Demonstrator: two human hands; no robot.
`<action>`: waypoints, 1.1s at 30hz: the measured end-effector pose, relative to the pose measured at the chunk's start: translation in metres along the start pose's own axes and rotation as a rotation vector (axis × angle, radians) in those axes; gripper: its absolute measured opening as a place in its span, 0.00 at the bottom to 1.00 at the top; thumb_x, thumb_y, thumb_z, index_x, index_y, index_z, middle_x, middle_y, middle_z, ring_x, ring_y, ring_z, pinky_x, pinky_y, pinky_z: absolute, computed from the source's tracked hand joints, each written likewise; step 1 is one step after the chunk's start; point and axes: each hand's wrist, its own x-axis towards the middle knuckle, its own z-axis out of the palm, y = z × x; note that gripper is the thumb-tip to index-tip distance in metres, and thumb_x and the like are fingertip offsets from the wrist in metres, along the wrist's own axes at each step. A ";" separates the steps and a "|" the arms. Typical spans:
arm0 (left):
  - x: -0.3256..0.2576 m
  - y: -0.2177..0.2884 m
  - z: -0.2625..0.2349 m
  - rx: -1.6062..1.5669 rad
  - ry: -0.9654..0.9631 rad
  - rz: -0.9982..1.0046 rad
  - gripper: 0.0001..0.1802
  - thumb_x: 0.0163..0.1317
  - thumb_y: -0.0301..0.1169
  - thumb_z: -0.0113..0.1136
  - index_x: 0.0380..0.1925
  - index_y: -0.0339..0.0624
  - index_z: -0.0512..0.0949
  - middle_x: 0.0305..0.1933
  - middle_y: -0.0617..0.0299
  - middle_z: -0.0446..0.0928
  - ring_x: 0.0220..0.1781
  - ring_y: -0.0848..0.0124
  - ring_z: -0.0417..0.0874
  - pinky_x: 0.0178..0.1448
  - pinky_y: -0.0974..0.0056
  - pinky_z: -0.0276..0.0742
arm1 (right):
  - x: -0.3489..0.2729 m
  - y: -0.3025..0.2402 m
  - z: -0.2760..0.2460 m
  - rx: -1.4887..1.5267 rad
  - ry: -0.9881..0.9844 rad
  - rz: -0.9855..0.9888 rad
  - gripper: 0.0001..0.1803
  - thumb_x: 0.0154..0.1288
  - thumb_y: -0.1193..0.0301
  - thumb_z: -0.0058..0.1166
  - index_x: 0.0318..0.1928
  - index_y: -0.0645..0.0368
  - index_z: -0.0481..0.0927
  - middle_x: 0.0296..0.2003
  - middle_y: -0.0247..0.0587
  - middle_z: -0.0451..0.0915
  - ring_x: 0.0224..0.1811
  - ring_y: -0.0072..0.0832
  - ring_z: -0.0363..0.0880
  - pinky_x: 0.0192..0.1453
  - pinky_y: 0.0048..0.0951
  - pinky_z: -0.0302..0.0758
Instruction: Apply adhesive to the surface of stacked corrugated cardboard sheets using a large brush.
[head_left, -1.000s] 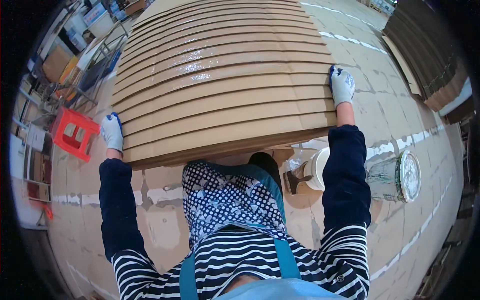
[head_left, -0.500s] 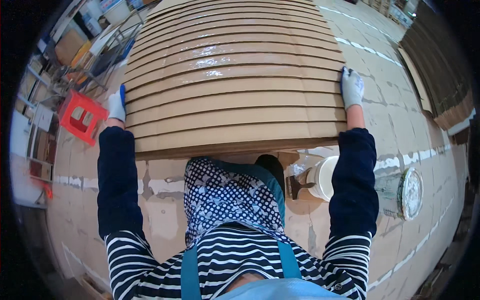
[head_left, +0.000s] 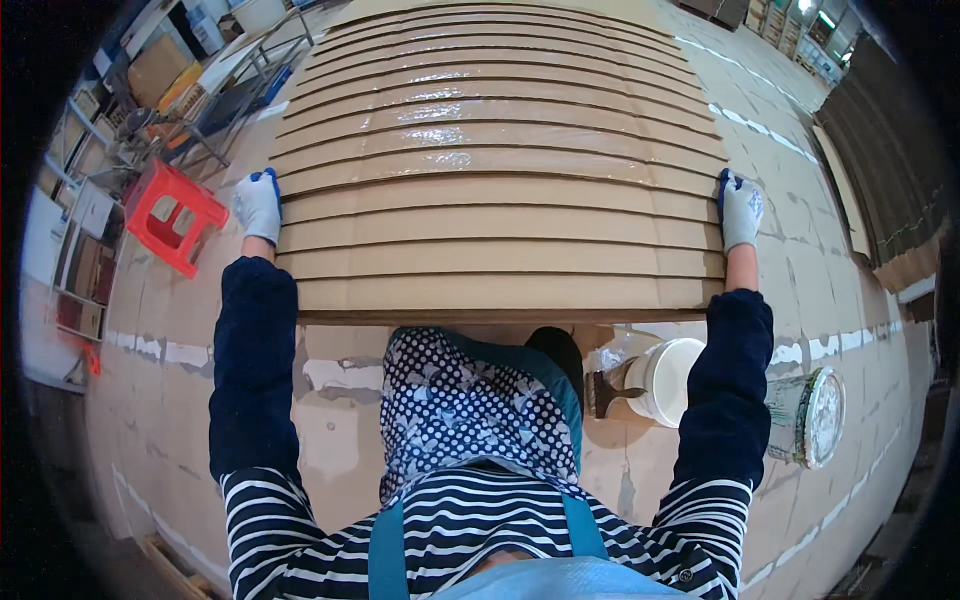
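- The left hand (head_left: 259,204), in a white glove with blue trim, sits at the left edge of the staggered cardboard sheets (head_left: 500,200), left of centre in the frame; its fingers are closed on a sheet edge, as far as the view shows.
- The right hand (head_left: 741,209), gloved the same way, grips the opposite edge at the right of the frame, arms spread wide.
- The cardboard sheets fill the upper middle of the frame, overlapped like shingles on the floor (head_left: 180,400); several upper strips shine wet, probably with glue.
- Just below the stack, right of centre, a white bucket (head_left: 665,380) stands with a brush (head_left: 605,393) beside it, and a tin can (head_left: 806,417) lies on its side at the lower right.
- A red plastic stool (head_left: 172,215) sits at the left, near the left hand.
- Risk, as I judge it: with the hands so far apart, an uneven pull could skew a sheet, so the overlaps lose their even spacing.
- A glove or sleeve brushing the glossy strips could smear them or stick.
- The bucket is close to the right forearm; a backward move of the elbow could tip it.
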 end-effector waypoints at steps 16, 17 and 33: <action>0.046 -0.031 -0.017 0.234 -0.138 0.238 0.18 0.54 0.41 0.47 0.35 0.40 0.77 0.37 0.44 0.75 0.42 0.50 0.74 0.43 0.54 0.70 | -0.001 0.000 0.003 0.009 0.094 -0.038 0.24 0.61 0.53 0.38 0.38 0.62 0.77 0.35 0.54 0.77 0.38 0.46 0.76 0.45 0.41 0.69; 0.055 -0.039 -0.012 0.252 -0.206 0.217 0.18 0.54 0.41 0.47 0.35 0.40 0.77 0.37 0.44 0.75 0.42 0.50 0.74 0.43 0.54 0.70 | -0.001 0.001 0.005 0.094 0.131 -0.096 0.25 0.61 0.52 0.39 0.42 0.61 0.75 0.35 0.53 0.77 0.38 0.44 0.76 0.45 0.40 0.69; 0.063 -0.049 0.031 -0.675 -0.278 -0.121 0.18 0.63 0.38 0.45 0.42 0.33 0.73 0.37 0.56 0.76 0.39 0.64 0.75 0.44 0.64 0.71 | 0.006 -0.006 -0.012 0.243 -0.094 0.089 0.23 0.62 0.57 0.35 0.36 0.64 0.78 0.36 0.56 0.77 0.40 0.47 0.76 0.46 0.43 0.70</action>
